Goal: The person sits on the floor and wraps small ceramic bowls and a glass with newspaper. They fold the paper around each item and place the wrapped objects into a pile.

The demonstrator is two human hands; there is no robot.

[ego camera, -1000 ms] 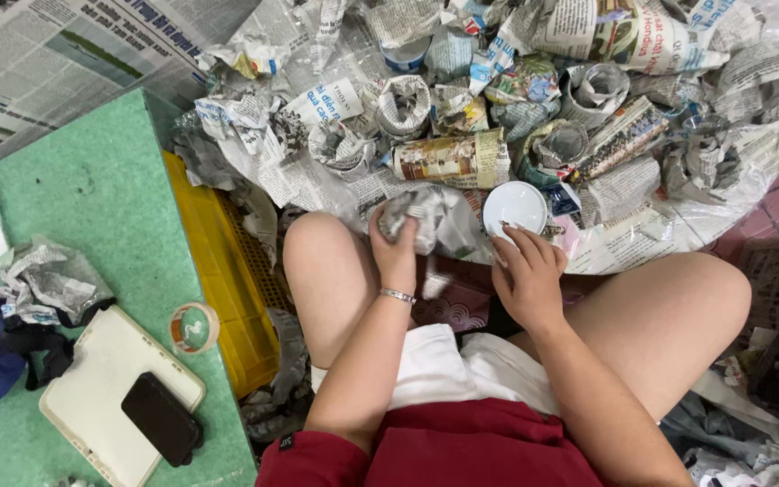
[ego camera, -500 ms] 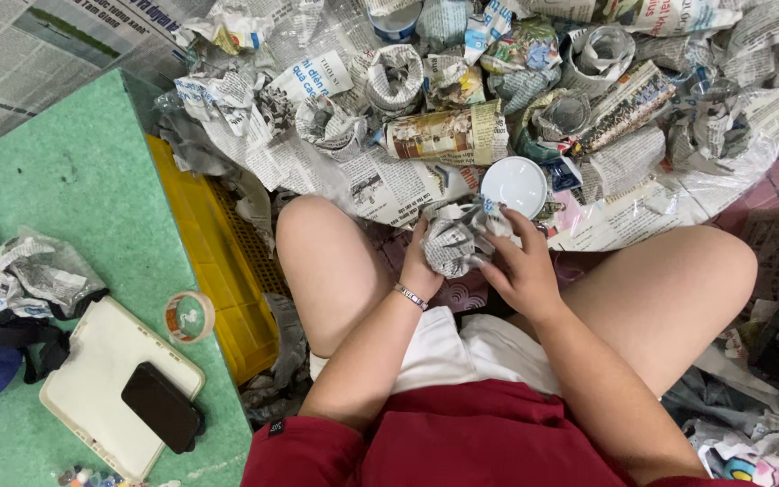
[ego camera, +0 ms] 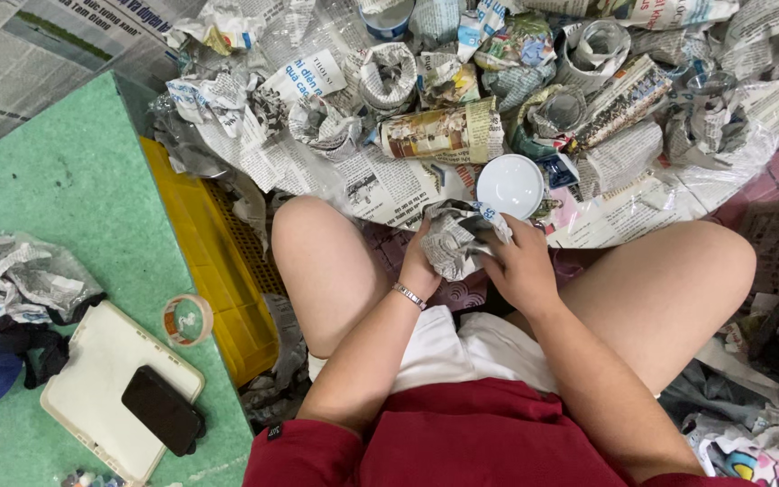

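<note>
My left hand (ego camera: 423, 267) and my right hand (ego camera: 517, 261) both grip a bundle wrapped in crumpled newspaper (ego camera: 455, 240), held between my knees. The left hand cups it from the left and wears a bracelet at the wrist. The right hand's fingers press on its right side. Just above the bundle lies a round white lid (ego camera: 509, 186). What is inside the wrapping is hidden.
Several newspaper-wrapped cups and a wrapped cylinder (ego camera: 439, 133) lie on spread newspaper ahead. A yellow crate (ego camera: 214, 261) stands left of my leg beside a green table (ego camera: 74, 207) with a tape roll (ego camera: 187, 319), a white tray (ego camera: 92, 379) bearing a black phone (ego camera: 162, 410), and crumpled paper (ego camera: 38, 278).
Both hands have drawn the newspaper bundle back from the pile toward my lap. The right hand left the white lid and now clasps the bundle.
</note>
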